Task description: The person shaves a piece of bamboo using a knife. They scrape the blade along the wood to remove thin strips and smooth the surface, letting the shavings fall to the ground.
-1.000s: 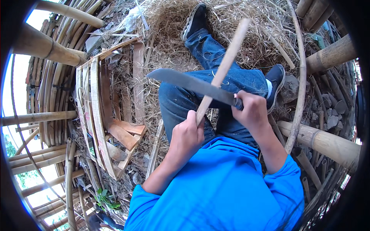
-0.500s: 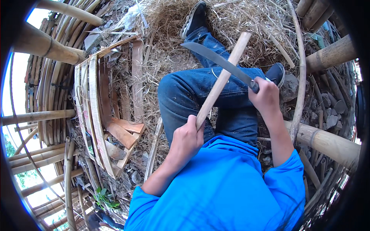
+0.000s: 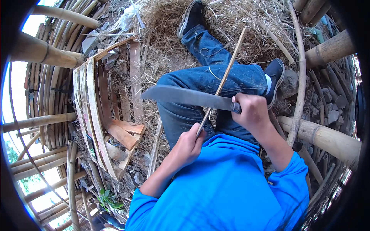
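My left hand (image 3: 187, 147) is closed around the lower end of a thin, pale strip of bamboo or wood (image 3: 230, 65), which slants up and away to the right over my thigh. In my right hand (image 3: 252, 111) is the dark handle of a machete (image 3: 185, 97). Its broad grey blade points left and crosses in front of the strip, hiding a short part of it. Whether blade and strip touch, I cannot tell. Both sit above my bent legs in blue jeans (image 3: 181, 81).
At the left lies a slatted wooden crate (image 3: 92, 111) with loose wood pieces. Dry straw (image 3: 246, 23) covers the ground ahead. A thick bamboo pole (image 3: 327, 138) and stones (image 3: 331, 115) are on the right. Stacked bamboo (image 3: 46, 88) stands at the far left.
The machete has come nearer to me and swung level, its blade now farther down the strip. The strip has turned from its broad face to its narrow edge.
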The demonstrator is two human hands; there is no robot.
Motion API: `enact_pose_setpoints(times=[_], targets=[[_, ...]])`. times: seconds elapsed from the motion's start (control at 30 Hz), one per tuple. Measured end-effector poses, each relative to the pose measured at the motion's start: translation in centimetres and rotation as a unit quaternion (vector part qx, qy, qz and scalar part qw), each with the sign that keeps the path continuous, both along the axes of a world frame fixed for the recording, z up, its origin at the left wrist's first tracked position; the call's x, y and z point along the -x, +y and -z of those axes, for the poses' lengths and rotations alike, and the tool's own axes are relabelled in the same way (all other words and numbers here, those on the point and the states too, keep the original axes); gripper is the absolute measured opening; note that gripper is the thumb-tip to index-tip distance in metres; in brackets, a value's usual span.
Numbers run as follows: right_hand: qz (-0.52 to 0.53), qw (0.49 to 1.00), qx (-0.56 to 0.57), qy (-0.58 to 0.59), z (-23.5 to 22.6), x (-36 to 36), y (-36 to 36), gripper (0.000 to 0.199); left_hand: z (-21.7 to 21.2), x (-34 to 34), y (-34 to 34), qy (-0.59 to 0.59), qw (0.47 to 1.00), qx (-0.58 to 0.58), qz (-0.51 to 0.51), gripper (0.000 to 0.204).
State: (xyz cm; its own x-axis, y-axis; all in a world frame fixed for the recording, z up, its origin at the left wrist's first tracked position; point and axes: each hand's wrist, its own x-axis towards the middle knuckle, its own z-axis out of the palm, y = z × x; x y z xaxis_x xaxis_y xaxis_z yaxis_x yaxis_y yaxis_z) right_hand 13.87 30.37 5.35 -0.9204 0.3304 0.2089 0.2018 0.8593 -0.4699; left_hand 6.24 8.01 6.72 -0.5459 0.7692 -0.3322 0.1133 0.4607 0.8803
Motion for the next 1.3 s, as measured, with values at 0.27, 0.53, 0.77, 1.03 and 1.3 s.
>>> enact_pose_setpoints(times=[0.27, 0.53, 0.77, 1.03, 1.3], targets=[[0.012, 1.000, -0.009, -0.012, -0.2, 0.4, 0.6, 0.013, -0.1, 0.3, -0.7, -0.053, 0.998, 0.028, 0.019, 0.010], [0.058, 0.996, -0.067, -0.034, 0.4, 1.0, 2.8, 0.015, 0.0, 0.2, -1.0, -0.055, 0.997, 0.053, 0.034, 0.015], [0.134, 0.986, -0.088, -0.037, 0.3, 2.0, 6.5, 0.013, 0.3, 0.3, -1.9, -0.052, 0.995, 0.059, 0.061, 0.019], [0.152, 0.983, -0.096, -0.044, -0.5, 1.8, 7.1, 0.011, 0.6, 0.7, -1.5, -0.105, 0.991, 0.047, 0.063, 0.020], [0.255, 0.963, -0.060, -0.056, -0.2, 2.0, 9.9, 0.015, 1.0, 1.8, -1.2, -0.132, 0.987, 0.034, 0.089, 0.017]])
